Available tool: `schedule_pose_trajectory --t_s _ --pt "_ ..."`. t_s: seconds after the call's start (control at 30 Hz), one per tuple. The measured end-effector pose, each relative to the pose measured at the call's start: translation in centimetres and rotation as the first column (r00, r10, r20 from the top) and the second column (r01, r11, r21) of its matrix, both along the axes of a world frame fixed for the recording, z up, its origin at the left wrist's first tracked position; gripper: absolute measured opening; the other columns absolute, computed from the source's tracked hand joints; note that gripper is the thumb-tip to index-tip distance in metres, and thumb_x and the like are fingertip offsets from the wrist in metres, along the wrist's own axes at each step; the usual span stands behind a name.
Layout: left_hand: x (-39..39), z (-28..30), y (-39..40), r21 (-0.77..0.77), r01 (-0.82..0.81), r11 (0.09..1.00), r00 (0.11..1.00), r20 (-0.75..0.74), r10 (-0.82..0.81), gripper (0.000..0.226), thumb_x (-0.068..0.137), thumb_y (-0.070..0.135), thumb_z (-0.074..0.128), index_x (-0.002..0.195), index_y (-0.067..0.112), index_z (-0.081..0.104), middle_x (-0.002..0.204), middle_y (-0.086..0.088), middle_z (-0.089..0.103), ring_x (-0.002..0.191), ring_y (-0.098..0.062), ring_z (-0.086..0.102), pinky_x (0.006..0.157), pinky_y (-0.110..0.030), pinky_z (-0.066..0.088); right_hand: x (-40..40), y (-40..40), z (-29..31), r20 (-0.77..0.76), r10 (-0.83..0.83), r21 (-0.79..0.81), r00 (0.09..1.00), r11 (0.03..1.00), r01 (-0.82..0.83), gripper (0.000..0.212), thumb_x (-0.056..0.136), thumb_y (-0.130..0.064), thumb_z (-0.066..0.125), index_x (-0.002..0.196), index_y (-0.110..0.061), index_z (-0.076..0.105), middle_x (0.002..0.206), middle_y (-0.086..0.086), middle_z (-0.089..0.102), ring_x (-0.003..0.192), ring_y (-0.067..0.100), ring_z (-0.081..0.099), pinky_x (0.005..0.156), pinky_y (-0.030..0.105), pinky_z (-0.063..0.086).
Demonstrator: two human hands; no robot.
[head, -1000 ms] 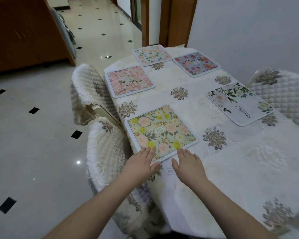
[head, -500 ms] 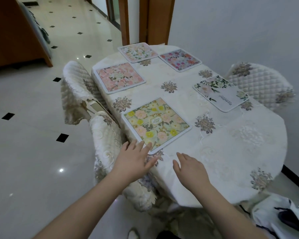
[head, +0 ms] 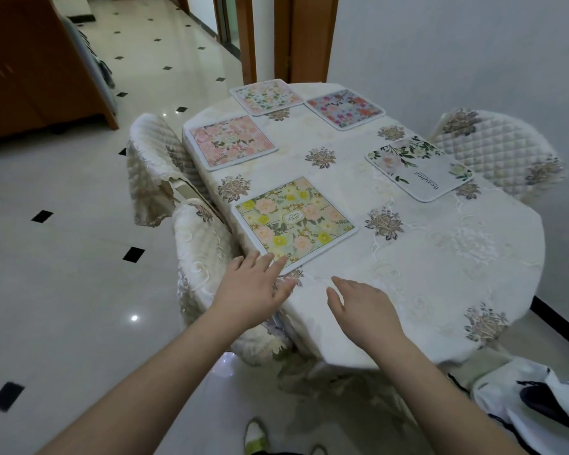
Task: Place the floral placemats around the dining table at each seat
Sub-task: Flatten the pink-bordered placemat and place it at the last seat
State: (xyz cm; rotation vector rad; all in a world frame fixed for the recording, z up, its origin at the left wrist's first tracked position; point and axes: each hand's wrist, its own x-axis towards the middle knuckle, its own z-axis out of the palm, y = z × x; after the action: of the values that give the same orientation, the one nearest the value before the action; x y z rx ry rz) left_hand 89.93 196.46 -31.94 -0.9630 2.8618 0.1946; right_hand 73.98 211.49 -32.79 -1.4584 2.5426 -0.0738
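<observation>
Several floral placemats lie flat on the oval dining table (head: 440, 257). Nearest me is a yellow-and-pink mat (head: 294, 223); behind it lies a pink mat (head: 232, 141). At the far end are a pale floral mat (head: 266, 96) and a red-and-blue mat (head: 344, 108). A white mat with green leaves (head: 419, 167) sits on the right side. My left hand (head: 252, 289) hovers with fingers spread just short of the yellow mat's near corner. My right hand (head: 362, 310) is over the tablecloth near the table's edge, fingers relaxed, holding nothing.
Two quilted cream chairs (head: 204, 257) (head: 155, 165) are pushed in along the left side and another chair (head: 500, 152) stands on the right by the wall. A white-and-dark bag (head: 532, 402) lies on the floor at lower right. Glossy tiled floor opens to the left.
Both hands have come off the yellow mat and drawn back toward me. The view has pulled away from the table, showing more of its near end.
</observation>
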Motion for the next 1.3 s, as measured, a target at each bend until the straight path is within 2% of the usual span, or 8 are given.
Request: schedule_pose_trajectory --t_s 0.27,0.47,0.8,0.9,0.97,1.0,1.13,1.3 --pt "0.3 2.6 3.8 -0.036 -0.076 0.996 0.995 -0.070 0.073 0.060 0.101 0.060 0.023 0.154 0.033 0.031 0.161 0.003 0.032 0.150 -0.021 0.021 0.119 -0.041 0.016 -0.6 2.4 1.9 -0.025 0.037 0.032 0.999 0.999 -0.036 0.049 0.104 -0.045 0.023 0.135 -0.020 0.051 0.120 0.003 0.066 0.109 0.027 0.061 0.087 0.038 0.046" --pt "1.9 4.1 5.5 -0.063 -0.168 0.984 0.982 -0.094 0.161 0.059 0.100 0.057 0.025 0.152 0.032 0.034 0.157 0.006 0.037 0.146 -0.017 0.027 0.117 -0.039 0.019 0.1 2.2 3.3 -0.006 0.116 0.000 0.993 0.993 -0.116 0.051 0.104 -0.047 0.022 0.144 -0.022 0.044 0.126 0.003 0.065 0.112 0.026 0.061 0.090 0.037 0.047" --pt "8.8 6.2 7.5 -0.055 -0.338 0.940 0.941 -0.054 0.335 0.064 0.097 0.063 0.020 0.155 0.035 0.026 0.162 0.004 0.030 0.150 -0.020 0.021 0.119 -0.042 0.016 4.8 0.4 6.1 0.013 0.288 -0.069 0.957 0.955 -0.287 0.049 0.103 -0.048 0.027 0.134 -0.022 0.054 0.124 0.002 0.067 0.111 0.025 0.062 0.088 0.038 0.049" --pt "11.6 6.2 7.6 -0.047 -0.386 0.921 0.922 -0.044 0.384 0.062 0.099 0.060 0.022 0.154 0.033 0.026 0.162 0.004 0.030 0.149 -0.018 0.023 0.118 -0.041 0.019 7.8 -0.7 6.8 0.003 0.360 -0.077 0.933 0.930 -0.358 0.042 0.102 -0.045 0.028 0.118 -0.020 0.058 0.106 0.002 0.069 0.096 0.027 0.064 0.076 0.037 0.048" --pt "13.8 6.2 7.6 -0.035 -0.425 0.904 0.905 -0.046 0.424 0.060 0.100 0.059 0.024 0.154 0.032 0.028 0.160 0.004 0.033 0.147 -0.018 0.026 0.116 -0.040 0.020 10.3 -1.4 7.1 0.023 0.400 -0.075 0.916 0.915 -0.398 0.036 0.101 -0.043 0.029 0.105 -0.019 0.055 0.091 0.001 0.063 0.087 0.027 0.063 0.069 0.037 0.044" --pt "15.0 6.3 7.6 -0.026 -0.448 0.894 0.894 -0.046 0.446 0.059 0.100 0.059 0.024 0.153 0.032 0.029 0.160 0.004 0.033 0.147 -0.018 0.027 0.116 -0.040 0.020 11.6 -1.8 7.3 0.029 0.424 -0.070 0.905 0.904 -0.422 0.036 0.101 -0.044 0.029 0.105 -0.019 0.055 0.092 0.001 0.062 0.090 0.027 0.064 0.071 0.037 0.045" --pt "20.8 6.6 7.4 -0.065 -0.523 0.850 0.852 -0.056 0.520 0.058 0.102 0.057 0.023 0.154 0.032 0.029 0.158 0.006 0.036 0.145 -0.018 0.031 0.115 -0.037 0.022 17.7 -3.6 7.5 -0.008 0.500 -0.094 0.866 0.862 -0.499 0.040 0.102 -0.044 0.031 0.121 -0.022 0.059 0.116 -0.002 0.067 0.106 0.024 0.062 0.082 0.038 0.047" --pt "29.2 6.9 7.1 -0.092 -0.611 0.786 0.791 -0.094 0.604 0.060 0.103 0.052 0.025 0.158 0.030 0.018 0.154 0.008 0.042 0.141 -0.012 0.038 0.111 -0.034 0.026 26.2 -6.0 6.9 -0.006 0.579 -0.124 0.815 0.808 -0.576 0.048 0.103 -0.046 0.032 0.144 -0.025 0.044 0.145 -0.005 0.051 0.134 0.016 0.044 0.107 0.030 0.028"
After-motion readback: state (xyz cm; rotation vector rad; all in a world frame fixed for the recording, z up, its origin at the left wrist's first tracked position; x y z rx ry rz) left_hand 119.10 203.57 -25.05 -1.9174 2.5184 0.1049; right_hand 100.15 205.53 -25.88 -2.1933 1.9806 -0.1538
